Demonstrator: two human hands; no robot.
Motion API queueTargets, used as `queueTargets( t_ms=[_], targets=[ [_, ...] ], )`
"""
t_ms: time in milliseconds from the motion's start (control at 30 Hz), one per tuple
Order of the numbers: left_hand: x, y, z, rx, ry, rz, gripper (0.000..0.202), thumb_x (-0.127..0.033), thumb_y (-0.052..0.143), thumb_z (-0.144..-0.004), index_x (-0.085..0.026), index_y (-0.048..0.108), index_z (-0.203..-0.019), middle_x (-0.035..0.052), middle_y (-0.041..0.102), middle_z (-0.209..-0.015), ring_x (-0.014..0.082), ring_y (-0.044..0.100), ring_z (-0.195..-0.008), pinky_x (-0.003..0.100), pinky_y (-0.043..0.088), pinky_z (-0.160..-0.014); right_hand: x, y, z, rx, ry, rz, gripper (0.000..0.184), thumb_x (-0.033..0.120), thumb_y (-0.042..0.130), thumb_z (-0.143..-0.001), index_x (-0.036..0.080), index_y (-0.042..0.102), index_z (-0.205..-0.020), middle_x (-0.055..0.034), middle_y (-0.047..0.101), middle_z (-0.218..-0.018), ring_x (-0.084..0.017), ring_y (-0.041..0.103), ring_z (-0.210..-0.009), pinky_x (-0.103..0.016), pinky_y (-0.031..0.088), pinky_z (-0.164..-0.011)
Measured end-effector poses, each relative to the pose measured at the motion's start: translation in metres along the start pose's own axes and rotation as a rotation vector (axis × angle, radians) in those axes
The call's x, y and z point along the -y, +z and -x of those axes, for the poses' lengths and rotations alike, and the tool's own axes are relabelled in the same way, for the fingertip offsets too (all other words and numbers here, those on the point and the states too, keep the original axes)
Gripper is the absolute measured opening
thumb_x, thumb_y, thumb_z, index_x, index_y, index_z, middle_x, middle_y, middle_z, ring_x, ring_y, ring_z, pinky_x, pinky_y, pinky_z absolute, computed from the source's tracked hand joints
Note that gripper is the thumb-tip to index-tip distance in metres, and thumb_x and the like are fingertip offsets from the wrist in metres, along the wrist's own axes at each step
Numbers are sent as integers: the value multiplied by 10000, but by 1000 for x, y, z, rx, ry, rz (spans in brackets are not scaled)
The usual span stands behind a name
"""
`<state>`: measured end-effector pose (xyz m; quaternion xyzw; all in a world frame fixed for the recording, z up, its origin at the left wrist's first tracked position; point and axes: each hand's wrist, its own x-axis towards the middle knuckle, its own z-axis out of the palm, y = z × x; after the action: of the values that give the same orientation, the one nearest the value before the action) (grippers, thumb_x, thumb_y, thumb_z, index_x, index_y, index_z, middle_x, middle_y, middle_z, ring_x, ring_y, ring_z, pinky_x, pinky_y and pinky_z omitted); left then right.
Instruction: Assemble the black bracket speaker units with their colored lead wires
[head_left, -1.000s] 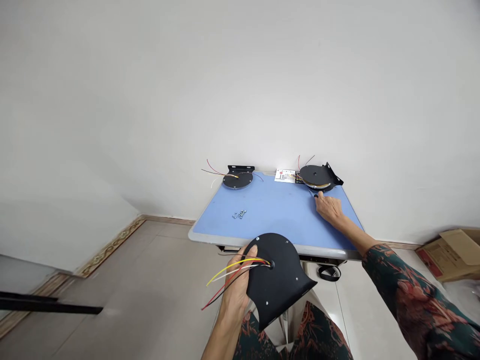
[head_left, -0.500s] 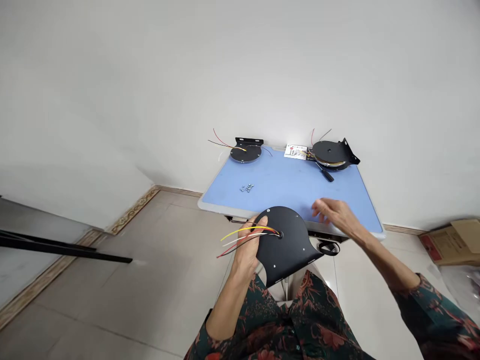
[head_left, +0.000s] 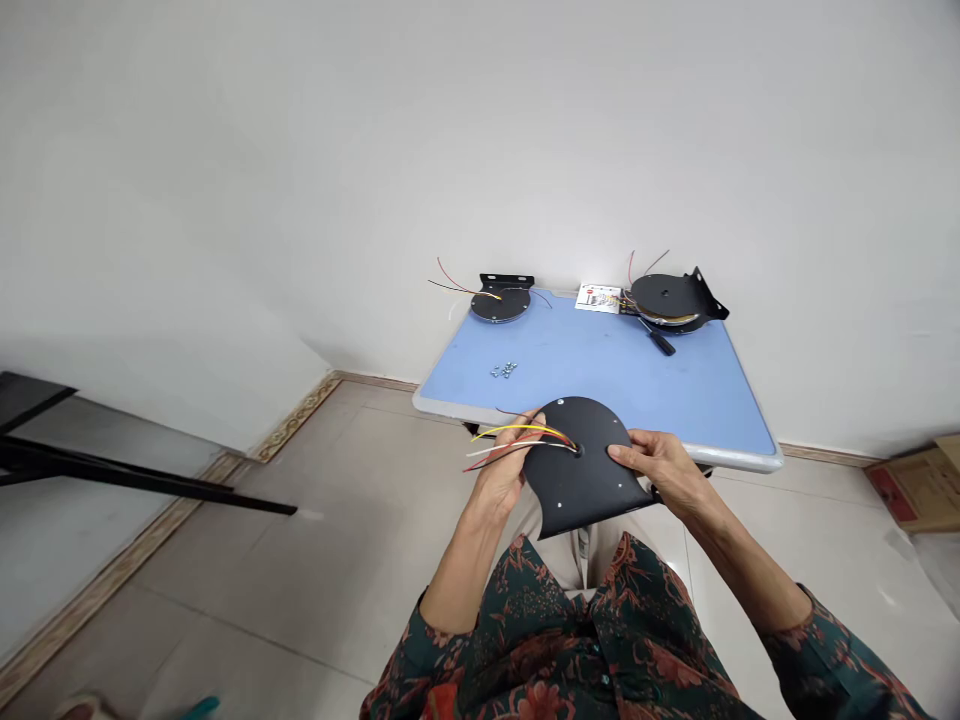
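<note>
I hold a flat black round plate (head_left: 581,475) in front of my lap, just short of the blue table (head_left: 600,375). Yellow, white, red and black wires (head_left: 510,442) come out of its centre hole toward the left. My left hand (head_left: 506,465) grips the plate's left edge, thumb on top beside the wires. My right hand (head_left: 660,468) grips the right edge, thumb lying on the plate's face.
A second black plate with wires (head_left: 499,302) lies at the table's far left, a third black disc unit (head_left: 671,300) at the far right, with a black-handled tool (head_left: 660,342) and a white card (head_left: 598,297) by it. Several small screws (head_left: 504,370) lie mid-left. Cardboard box (head_left: 919,485) on the floor, right.
My right hand left the tool near the far right disc, drew back across the table and took the plate's right edge. The plate rose a little; the view shifted.
</note>
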<state>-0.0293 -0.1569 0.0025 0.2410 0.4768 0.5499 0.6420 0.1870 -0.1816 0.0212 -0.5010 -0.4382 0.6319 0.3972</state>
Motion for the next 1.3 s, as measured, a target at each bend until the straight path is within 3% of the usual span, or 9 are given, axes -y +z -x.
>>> queueTargets(
  t_ms=[100, 233, 400, 467, 600, 867, 1000, 1167, 1300],
  targets=[
    [10, -8, 10, 78, -79, 170, 404, -402, 897, -638, -179, 745, -939, 52, 761, -952, 215, 716, -929, 277, 562, -785, -4, 0, 3, -81, -34, -77, 452, 536, 901, -581, 166, 703, -749, -9, 678, -643, -140, 584, -574, -266, 478, -567],
    [36, -11, 36, 252, -100, 354, 616, -653, 780, -724, -162, 731, -1093, 135, 747, -1148, 320, 668, -1155, 441, 542, -975, -9, 3, 4, -187, -94, -138, 444, 540, 891, -613, 186, 746, -840, -27, 723, -721, -178, 643, -651, -307, 543, -647],
    [53, -5, 54, 283, 17, 293, 529, -540, 862, -695, -216, 721, -1089, 123, 741, -1207, 347, 644, -1216, 539, 477, -1056, -14, 10, 6, -273, -130, -115, 376, 559, 860, -666, 225, 726, -775, 20, 574, -518, -161, 536, -525, -304, 490, -523],
    [52, 0, 56, 265, 63, 250, 544, -468, 888, -689, -222, 709, -1139, 115, 744, -1200, 336, 650, -1213, 517, 474, -1066, -17, 13, 7, -284, -162, -112, 347, 556, 837, -701, 238, 710, -755, 21, 545, -501, -168, 520, -524, -309, 471, -514],
    [45, 9, 59, 233, 102, 229, 632, -421, 889, -695, -183, 677, -1241, 143, 737, -1211, 336, 651, -1213, 470, 482, -1066, -25, 18, 7, -274, -219, -162, 319, 511, 838, -721, 238, 723, -839, -1, 650, -638, -184, 591, -634, -317, 511, -623],
    [40, 16, 66, 224, 95, 195, 591, -375, 873, -702, -172, 693, -1227, 150, 743, -1204, 341, 649, -1216, 439, 504, -1034, -31, 16, 8, -239, -198, -184, 293, 462, 842, -740, 244, 757, -917, -38, 754, -829, -226, 676, -783, -343, 556, -719],
    [36, 8, 61, 240, 55, 201, 586, -385, 896, -654, -180, 711, -1172, 135, 748, -1198, 347, 651, -1208, 453, 508, -1026, -30, 15, 9, -229, -212, -137, 319, 469, 826, -752, 238, 768, -964, -43, 757, -818, -243, 685, -792, -355, 561, -700],
    [17, -13, 44, 279, -99, 252, 622, -629, 806, -702, -165, 737, -1111, 137, 759, -1139, 348, 685, -1129, 466, 551, -944, -22, 14, 13, -225, -168, -111, 384, 486, 862, -695, 222, 784, -963, -43, 773, -806, -232, 683, -748, -343, 562, -675],
    [4, -23, 31, 265, -184, 84, 497, -497, 920, -600, -133, 766, -901, 114, 781, -868, 308, 736, -920, 384, 573, -832, -13, 14, 15, -143, -146, -142, 479, 513, 905, -621, 206, 784, -968, -61, 795, -907, -227, 703, -783, -366, 576, -780]
  ],
)
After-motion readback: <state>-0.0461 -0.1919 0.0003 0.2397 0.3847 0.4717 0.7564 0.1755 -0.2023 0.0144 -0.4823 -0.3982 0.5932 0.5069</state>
